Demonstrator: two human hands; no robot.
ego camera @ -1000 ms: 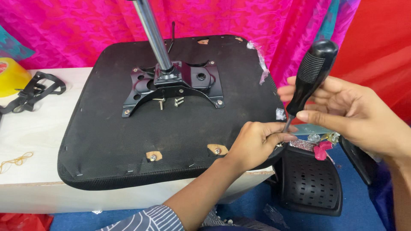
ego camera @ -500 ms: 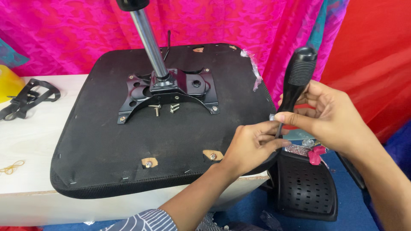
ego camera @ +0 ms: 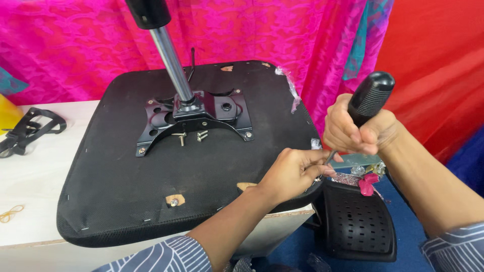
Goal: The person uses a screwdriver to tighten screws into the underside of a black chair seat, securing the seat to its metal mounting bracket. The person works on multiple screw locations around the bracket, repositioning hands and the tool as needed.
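Swung upright since half a second ago, a black-handled screwdriver (ego camera: 364,103) is gripped firmly in the right hand (ego camera: 355,132) at the upturned seat's (ego camera: 151,201) three o'clock edge, its slim, stiff shaft pinched by left-hand (ego camera: 295,171) fingertips.

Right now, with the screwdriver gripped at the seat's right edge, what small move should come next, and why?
Probably turn the screwdriver in place. The right hand is closed round its black handle, the shaft angles down to the edge of the upturned seat, and the left hand pinches at the tip, seemingly steadying it there.
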